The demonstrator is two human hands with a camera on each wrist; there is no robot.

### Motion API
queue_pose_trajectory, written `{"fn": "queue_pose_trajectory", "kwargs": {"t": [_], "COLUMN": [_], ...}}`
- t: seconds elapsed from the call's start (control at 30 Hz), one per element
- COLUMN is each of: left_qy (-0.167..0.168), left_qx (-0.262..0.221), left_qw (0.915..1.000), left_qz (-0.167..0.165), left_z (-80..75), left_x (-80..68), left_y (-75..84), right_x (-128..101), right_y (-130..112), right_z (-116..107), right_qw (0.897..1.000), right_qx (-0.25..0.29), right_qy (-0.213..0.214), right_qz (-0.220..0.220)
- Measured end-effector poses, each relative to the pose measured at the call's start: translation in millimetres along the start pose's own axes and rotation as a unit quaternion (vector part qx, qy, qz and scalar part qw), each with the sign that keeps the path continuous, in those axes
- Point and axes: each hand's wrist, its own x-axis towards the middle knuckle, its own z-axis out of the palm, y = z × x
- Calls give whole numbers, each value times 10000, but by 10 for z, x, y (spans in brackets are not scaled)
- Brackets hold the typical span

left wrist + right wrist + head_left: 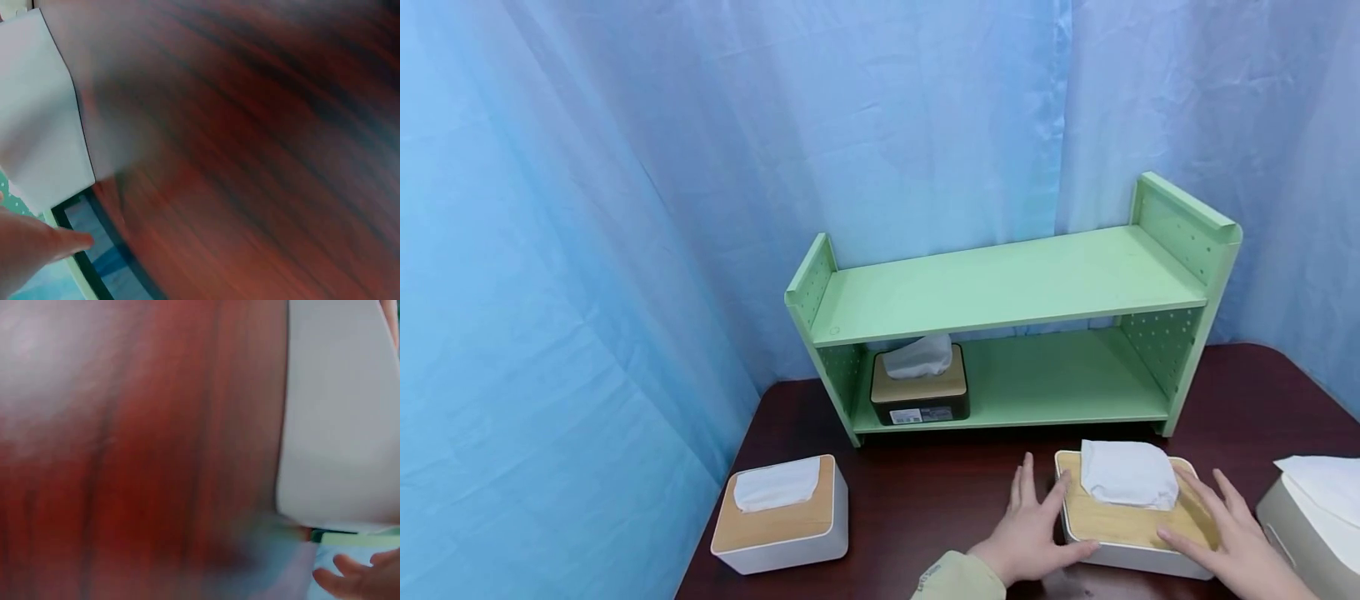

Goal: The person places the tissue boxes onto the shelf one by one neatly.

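Note:
A white tissue box with a wooden lid (1120, 523) and a tissue folded on top stands on the dark brown table (925, 492), in front of the green shelf (1015, 287). My left hand (1036, 525) lies against the box's left side, fingers spread and straight, thumb along its front edge. My right hand (1221, 523) rests on the right end of the lid, fingers straight. The left wrist view is blurred and shows the box's white wall (44, 106) beside my left hand (31, 250). The blurred right wrist view shows the white box (340, 412) and fingertips (362, 578).
A black tissue box with a wooden lid (919, 392) stands at the left of the lower shelf. Another white tissue box (782, 517) sits at the table's front left. A pale box with a tissue (1315, 517) stands at the right edge. A blue curtain hangs behind.

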Motion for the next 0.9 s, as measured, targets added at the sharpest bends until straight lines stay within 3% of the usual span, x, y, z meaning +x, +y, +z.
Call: {"fn": "queue_pose_trajectory", "kwargs": {"t": [0.4, 0.6, 0.9], "left_qy": [-550, -412, -233], "left_qx": [-851, -1075, -1040], "left_qw": [9948, 9933, 9941], "left_qz": [-74, 27, 211], "left_z": [106, 124, 153], "left_x": [95, 94, 110], "left_y": [66, 80, 72], "right_x": [-10, -1, -23], "right_y": [177, 164, 119], "right_z": [170, 183, 185], "right_qw": [9986, 9968, 9984], "right_qx": [342, 383, 170], "right_qy": [-6, 205, 255], "right_qz": [-391, -668, -485]}}
